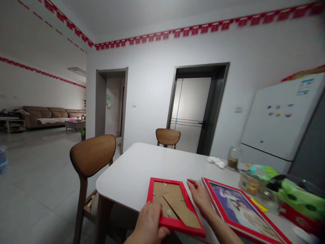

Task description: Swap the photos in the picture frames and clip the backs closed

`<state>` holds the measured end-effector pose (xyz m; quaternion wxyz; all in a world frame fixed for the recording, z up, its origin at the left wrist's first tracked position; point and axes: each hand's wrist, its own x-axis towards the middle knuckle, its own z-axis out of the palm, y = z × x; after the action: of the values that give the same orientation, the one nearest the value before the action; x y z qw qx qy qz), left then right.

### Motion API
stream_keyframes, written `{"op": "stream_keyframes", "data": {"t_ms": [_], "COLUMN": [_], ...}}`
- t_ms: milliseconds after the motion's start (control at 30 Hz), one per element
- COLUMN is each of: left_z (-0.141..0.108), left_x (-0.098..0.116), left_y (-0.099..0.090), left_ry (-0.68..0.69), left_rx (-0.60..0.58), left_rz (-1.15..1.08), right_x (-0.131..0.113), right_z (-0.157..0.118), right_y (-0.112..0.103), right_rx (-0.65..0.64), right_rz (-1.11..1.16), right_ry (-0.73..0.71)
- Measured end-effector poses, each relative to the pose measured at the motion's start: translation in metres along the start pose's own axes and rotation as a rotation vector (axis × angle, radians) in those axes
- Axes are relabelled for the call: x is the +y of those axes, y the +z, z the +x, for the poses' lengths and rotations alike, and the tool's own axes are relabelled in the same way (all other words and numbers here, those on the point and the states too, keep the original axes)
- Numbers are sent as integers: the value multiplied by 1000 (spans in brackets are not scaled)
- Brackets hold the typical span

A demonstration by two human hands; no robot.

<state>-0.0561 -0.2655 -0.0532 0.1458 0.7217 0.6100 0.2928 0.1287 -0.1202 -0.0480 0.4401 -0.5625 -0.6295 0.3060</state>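
Note:
A small red picture frame point(182, 227) lies face down at the near edge of the white table point(142, 162), its brown backing board point(166, 193) and metal clips showing. A stand leg runs slantwise across the backing. My left hand point(149, 222) is closed around the frame's near left part, fingers on top and thumb by the lower edge. Beside the frame's right edge is my right hand point(200, 196), its fingers loosely bent and apart from any held thing. To its right, a larger red-framed photo point(238, 210) lies face up, partly behind my right forearm.
Wooden chairs stand at the table's left side point(93, 154) and far side point(168, 136). Crumpled white tissue point(215, 162), a glass jar point(233, 158), a clear container point(250, 183) and a green bag point(302, 198) crowd the right. A white fridge point(276, 125) stands behind them.

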Motion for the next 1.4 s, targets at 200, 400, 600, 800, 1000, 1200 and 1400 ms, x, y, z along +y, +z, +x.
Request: {"op": "stream_keyframes", "data": {"t_ms": [200,400,600,800,1000,1200,1400], "left_z": [15,26,51,80,103,102,101], "left_x": [45,96,128,152,151,138,116], "left_y": [-7,10,0,68,122,129,124], "left_ry": [-41,53,100,-110,-180,-143,-57], "left_rx": [347,187,137,-67,22,-23,-148], "left_rz": [-625,-1100,-1343,-1151,-917,-748,-733], "right_x": [-8,-37,-16,20,53,77,83], "right_z": [-81,-104,-67,-33,-17,-28,-53], "right_y": [16,20,-108,-202,-217,-213,-181], "right_rx": [-301,-154,16,25,80,119,163], "right_rz": [580,1170,669,394,283,233,140], "right_ry": [331,218,200,251,284,263,185]}}
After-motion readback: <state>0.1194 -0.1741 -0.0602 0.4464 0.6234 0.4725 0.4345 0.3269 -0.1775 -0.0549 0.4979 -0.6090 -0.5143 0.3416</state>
